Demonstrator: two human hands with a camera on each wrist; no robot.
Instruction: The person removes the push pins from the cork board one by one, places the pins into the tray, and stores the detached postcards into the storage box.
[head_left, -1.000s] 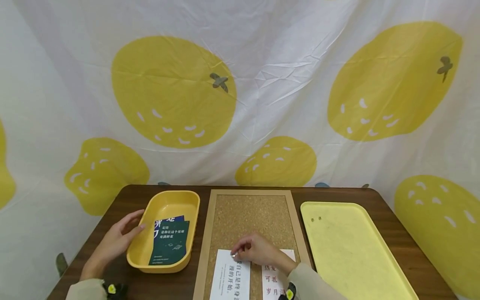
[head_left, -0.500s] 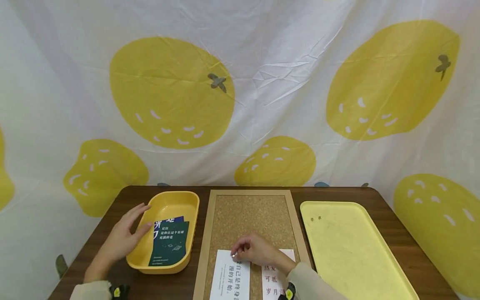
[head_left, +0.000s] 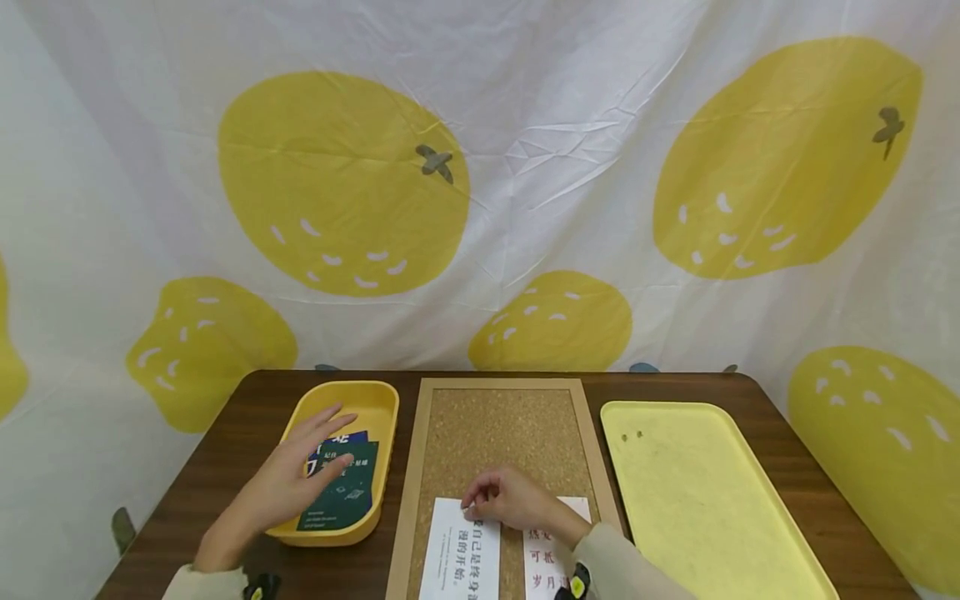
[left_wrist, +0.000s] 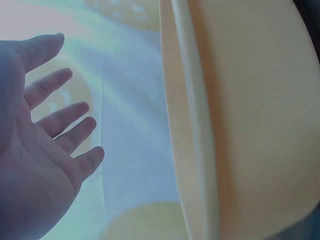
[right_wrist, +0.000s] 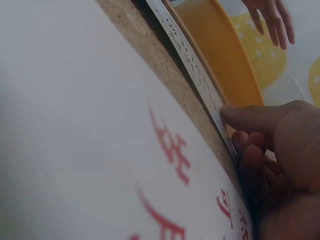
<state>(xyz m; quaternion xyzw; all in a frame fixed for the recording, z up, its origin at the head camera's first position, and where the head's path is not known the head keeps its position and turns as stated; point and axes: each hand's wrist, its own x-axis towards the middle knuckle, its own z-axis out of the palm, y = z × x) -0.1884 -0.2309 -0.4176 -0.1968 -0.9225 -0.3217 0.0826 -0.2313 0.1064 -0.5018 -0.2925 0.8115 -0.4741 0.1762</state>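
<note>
My right hand [head_left: 504,498] pinches the top edge of a white card [head_left: 447,554] with black printed text, over the corkboard [head_left: 504,425]. In the right wrist view, the thumb [right_wrist: 245,117] lies at the card's edge and the other fingers are curled close by. A second white card [head_left: 546,567] with red characters lies just right of it, partly covered by my right forearm. My left hand [head_left: 303,462] is over the yellow bin [head_left: 390,433], fingers spread and holding nothing. Beneath it, a dark green card [head_left: 352,496] overlaps a blue card [head_left: 360,437] in the bin.
A pale yellow tray [head_left: 720,500] stands right of the corkboard, with two small metallic pieces [head_left: 632,436] near its far left corner. Everything rests on a dark wood table [head_left: 772,417]. Behind hangs a white curtain [head_left: 555,192] printed with lemons.
My left hand has left the bin's left rim and moved right, over the cards inside, its fingers spreading. My right hand has stayed at the white card's top edge.
</note>
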